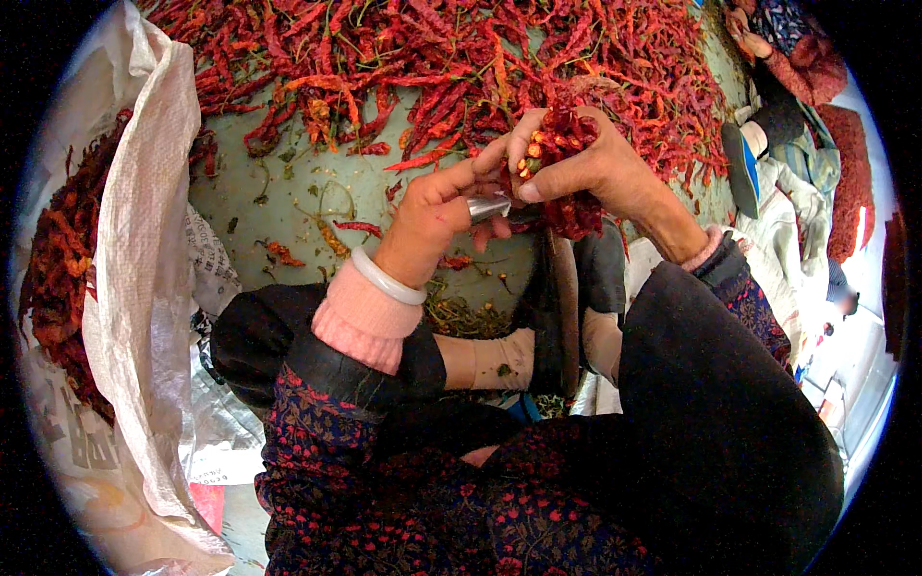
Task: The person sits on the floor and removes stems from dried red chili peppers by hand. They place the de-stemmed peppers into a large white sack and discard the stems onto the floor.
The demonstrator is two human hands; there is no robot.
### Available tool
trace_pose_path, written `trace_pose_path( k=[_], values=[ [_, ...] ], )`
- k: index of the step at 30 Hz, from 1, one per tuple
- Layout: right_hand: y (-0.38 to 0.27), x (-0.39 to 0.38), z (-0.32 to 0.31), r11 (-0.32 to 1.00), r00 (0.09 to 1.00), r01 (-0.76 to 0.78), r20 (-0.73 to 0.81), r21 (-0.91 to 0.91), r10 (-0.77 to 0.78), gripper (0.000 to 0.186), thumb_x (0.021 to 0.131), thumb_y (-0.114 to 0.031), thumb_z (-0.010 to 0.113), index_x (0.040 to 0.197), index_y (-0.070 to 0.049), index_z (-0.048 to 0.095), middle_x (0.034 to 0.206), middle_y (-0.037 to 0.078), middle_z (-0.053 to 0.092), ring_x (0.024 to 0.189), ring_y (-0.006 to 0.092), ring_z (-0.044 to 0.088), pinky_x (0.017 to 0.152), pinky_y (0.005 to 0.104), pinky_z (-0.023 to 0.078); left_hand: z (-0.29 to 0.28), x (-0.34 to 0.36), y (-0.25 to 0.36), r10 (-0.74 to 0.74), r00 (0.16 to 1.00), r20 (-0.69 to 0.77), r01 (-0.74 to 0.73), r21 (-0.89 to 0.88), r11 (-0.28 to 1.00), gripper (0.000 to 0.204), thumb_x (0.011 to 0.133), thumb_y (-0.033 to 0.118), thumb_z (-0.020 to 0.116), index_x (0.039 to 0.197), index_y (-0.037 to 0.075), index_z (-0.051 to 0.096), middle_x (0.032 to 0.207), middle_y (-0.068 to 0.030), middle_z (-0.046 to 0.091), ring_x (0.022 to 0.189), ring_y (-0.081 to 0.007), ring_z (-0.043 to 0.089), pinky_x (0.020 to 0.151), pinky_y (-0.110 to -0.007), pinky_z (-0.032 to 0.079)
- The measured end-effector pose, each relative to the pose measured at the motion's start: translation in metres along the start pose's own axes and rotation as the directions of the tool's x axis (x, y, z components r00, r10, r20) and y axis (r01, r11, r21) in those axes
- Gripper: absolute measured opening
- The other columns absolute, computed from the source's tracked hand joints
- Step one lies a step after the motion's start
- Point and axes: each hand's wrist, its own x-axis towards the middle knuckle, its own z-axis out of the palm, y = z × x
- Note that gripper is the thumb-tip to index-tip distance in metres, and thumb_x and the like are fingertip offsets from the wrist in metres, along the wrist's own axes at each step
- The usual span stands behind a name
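A bunch of dried red chilies [567,144] is gripped in my right hand [615,163], the thumb across its near side and cut or broken ends with pale seeds showing. Close against it on the left is my left hand [442,202], its fingers curled in toward the bunch. A shiny tapered metal piece [488,206] shows at the left thumb; whether it is worn or held I cannot tell. What the left fingertips pinch is hidden. Beyond both hands spreads a large heap of dried red chilies [403,48].
At left stands an open white woven sack [144,192] with darker dried chilies [72,259] beside it. Stem scraps [466,317] lie by my feet on the pale green ground sheet [240,144]. Another person's hand [754,43] and a blue-soled shoe [741,171] are at upper right.
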Motion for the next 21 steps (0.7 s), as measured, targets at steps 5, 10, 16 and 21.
trace_pose_path(
  k=[5, 10, 16, 21],
  values=[
    [0.002, -0.001, -0.001, 0.999, 0.999, -0.042, -0.002, -0.007, 0.042, 0.015, 0.062, -0.002, 0.064, 0.076, -0.002, 0.058, 0.104, 0.019, 0.060, 0.076, 0.0156, 0.057, 0.075, 0.0287, 0.045, 0.000, -0.001, -0.006, -0.037, 0.995, -0.093, 0.032, -0.059, 0.998, 0.020, 0.083, 0.005, 0.052, 0.101, -0.001, 0.058, 0.082, -0.0066, 0.061, 0.067, -0.0130, 0.059, 0.051, -0.022, 0.046],
    [0.007, -0.003, -0.013, 0.962, 0.989, 0.056, -0.149, 0.269, -0.016, 0.016, 0.068, -0.005, 0.060, 0.083, -0.004, 0.055, 0.114, 0.021, 0.054, 0.068, 0.0132, 0.056, 0.067, 0.0262, 0.045, -0.004, -0.001, -0.003, 0.085, 0.985, -0.150, -0.111, -0.170, 0.979, 0.017, 0.082, 0.011, 0.052, 0.095, 0.002, 0.059, 0.084, -0.0070, 0.061, 0.070, -0.0163, 0.061, 0.052, -0.025, 0.048],
    [-0.004, -0.009, -0.015, 0.970, 0.945, -0.065, -0.298, 0.236, 0.136, 0.018, 0.070, 0.000, 0.059, 0.087, -0.002, 0.055, 0.093, 0.016, 0.063, 0.073, 0.0151, 0.060, 0.069, 0.0248, 0.049, -0.005, -0.002, 0.003, 0.383, 0.870, -0.310, -0.218, 0.455, 0.863, 0.015, 0.082, 0.007, 0.055, 0.095, 0.002, 0.060, 0.084, -0.0064, 0.062, 0.067, -0.0137, 0.060, 0.053, -0.023, 0.047],
    [-0.003, -0.004, -0.001, 0.999, 0.983, -0.012, -0.182, 0.051, 0.022, 0.020, 0.067, 0.001, 0.063, 0.085, -0.002, 0.055, 0.090, 0.015, 0.063, 0.077, 0.0165, 0.060, 0.074, 0.0284, 0.047, 0.001, -0.004, 0.009, 0.247, 0.919, -0.307, -0.147, 0.317, 0.937, 0.015, 0.081, 0.000, 0.049, 0.093, 0.001, 0.059, 0.077, -0.0056, 0.060, 0.060, -0.0099, 0.058, 0.049, -0.020, 0.045]
  ],
)
